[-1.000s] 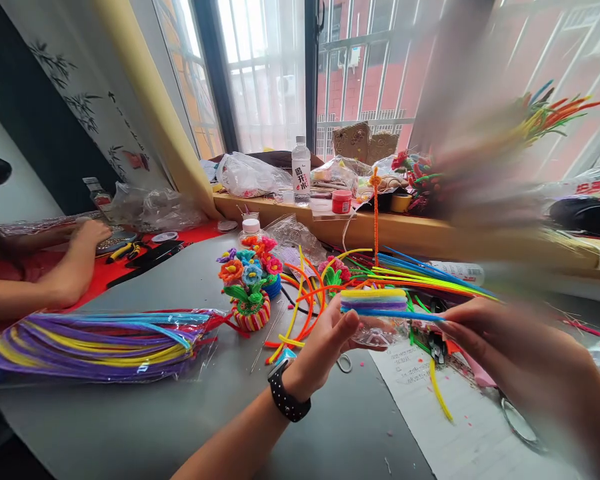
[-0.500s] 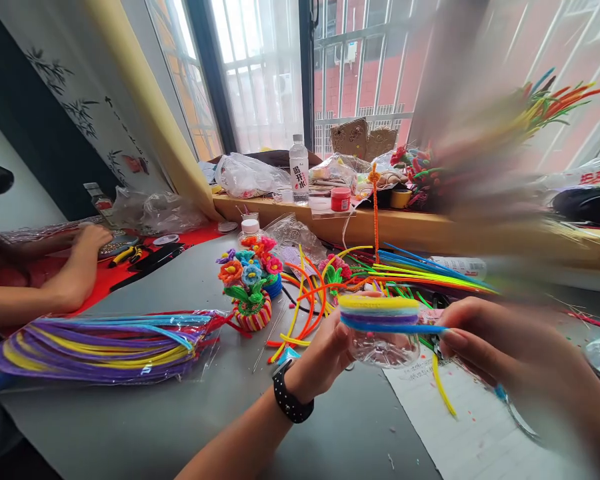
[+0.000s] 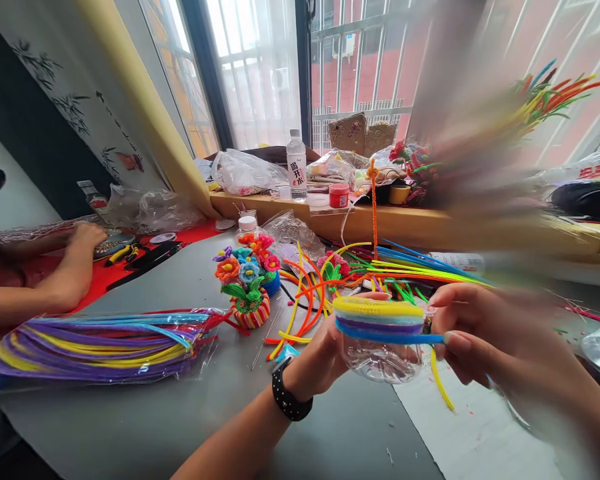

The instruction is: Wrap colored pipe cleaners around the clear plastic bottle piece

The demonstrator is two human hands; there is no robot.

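My left hand [image 3: 325, 357], with a black dotted wristband, grips a clear plastic bottle base [image 3: 380, 363] from its left side. Bands of yellow, light blue, purple and blue pipe cleaner wrap round its upper part. The loose end of the blue pipe cleaner [image 3: 430, 339] sticks out to the right, pinched between the thumb and fingers of my right hand [image 3: 473, 337]. Part of the right hand and forearm is smeared. Behind the left hand stands a small striped pot [image 3: 251, 313] of pipe cleaner flowers [image 3: 249, 267]. Loose pipe cleaners [image 3: 313, 293] lie beyond the bottle.
A plastic-wrapped bundle of pipe cleaners [image 3: 105, 347] lies at left on the grey table [image 3: 130, 427]. Paper [image 3: 460, 433] lies below my right hand. Another person's arm [image 3: 55, 280] rests on a red cloth. A water bottle [image 3: 297, 167] and red jar [image 3: 339, 195] stand on the sill.
The bottle base sits slightly lower in view and tilts a little more, showing more of its top. My right hand still pinches the blue end. The other person's arm shifts slightly left in view.
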